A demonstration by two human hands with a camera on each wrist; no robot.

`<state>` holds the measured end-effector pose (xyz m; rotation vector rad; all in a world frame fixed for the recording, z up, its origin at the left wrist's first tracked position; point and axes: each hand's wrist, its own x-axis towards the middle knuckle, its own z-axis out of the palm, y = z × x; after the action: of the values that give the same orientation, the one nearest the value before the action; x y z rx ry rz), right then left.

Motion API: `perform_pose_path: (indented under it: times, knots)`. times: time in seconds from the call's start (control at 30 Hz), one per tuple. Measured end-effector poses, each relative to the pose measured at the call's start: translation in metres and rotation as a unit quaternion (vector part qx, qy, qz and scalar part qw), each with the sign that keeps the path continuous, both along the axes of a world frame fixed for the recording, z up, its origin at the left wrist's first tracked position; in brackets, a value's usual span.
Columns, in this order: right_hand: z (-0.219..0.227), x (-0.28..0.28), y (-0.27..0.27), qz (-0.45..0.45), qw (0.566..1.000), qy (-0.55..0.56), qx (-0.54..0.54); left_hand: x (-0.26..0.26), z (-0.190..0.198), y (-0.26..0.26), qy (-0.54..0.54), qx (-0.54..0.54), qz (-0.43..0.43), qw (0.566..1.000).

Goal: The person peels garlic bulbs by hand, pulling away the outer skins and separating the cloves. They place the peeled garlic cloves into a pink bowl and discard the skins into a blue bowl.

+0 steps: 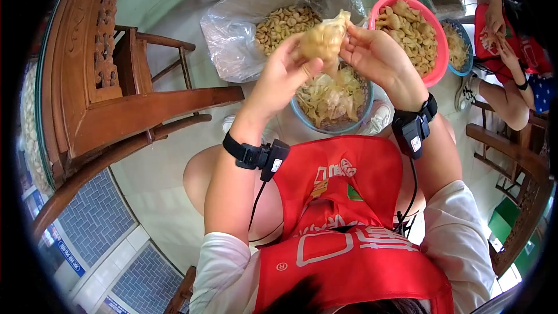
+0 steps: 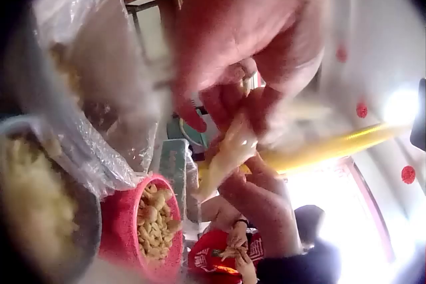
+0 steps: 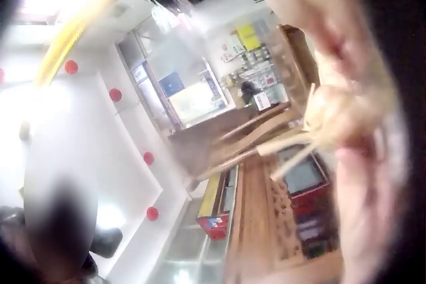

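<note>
A pale yellow garlic bulb (image 1: pixel 324 39) with loose papery skin is held up between both hands in the head view. My left hand (image 1: pixel 286 74) grips its lower left side, thumb across the front. At the bulb's upper right edge, my right hand (image 1: pixel 381 55) pinches the skin with fingertips and thumb. Thin stalk-like strands (image 3: pixel 289 147) stick out from the bulb in the right wrist view. Directly below the hands, a blue basin (image 1: pixel 370 103) contains papery peelings (image 1: pixel 331 103). Behind it, a box lined with clear plastic (image 1: pixel 229 32) contains loose cloves (image 1: pixel 285 26).
A pink tub (image 1: pixel 443 43) full of garlic (image 1: pixel 407 32) stands to the right of the box. Beyond it, another person (image 1: pixel 505 40) sits beside a smaller blue basin (image 1: pixel 465 70) of peelings. Carved wooden furniture (image 1: pixel 145 116) stands at left, and a wooden chair (image 1: pixel 505 145) at right.
</note>
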<state>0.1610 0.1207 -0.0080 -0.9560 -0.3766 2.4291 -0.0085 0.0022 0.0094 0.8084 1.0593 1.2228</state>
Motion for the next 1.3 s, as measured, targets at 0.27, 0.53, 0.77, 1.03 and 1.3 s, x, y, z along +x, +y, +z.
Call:
perform_pose_path:
  times: [0.27, 0.53, 0.77, 1.03, 1.3]
  knots:
    - [0.013, -0.015, -0.020, -0.028, 0.990, 0.028, 0.138, 0.014, -0.020, 0.004, 0.059, 0.090, 0.119, 0.987]
    - [0.006, -0.020, -0.021, -0.066, 0.975, -0.052, 0.207, 0.013, -0.009, 0.007, 0.128, 0.055, 0.221, 0.965]
    - [0.028, -0.021, -0.029, 0.040, 0.520, -0.317, 0.792, -0.001, -0.010, 0.005, 0.118, -0.124, 0.189, 0.967]
    - [0.004, -0.035, -0.036, 0.235, 0.590, -0.277, 0.721, 0.015, -0.008, 0.000, 0.334, -0.026, 0.191, 0.923]
    - [0.003, -0.029, -0.037, 0.265, 0.623, -0.256, 0.690, -0.003, -0.022, -0.002, 0.356, -0.032, 0.173, 0.918]
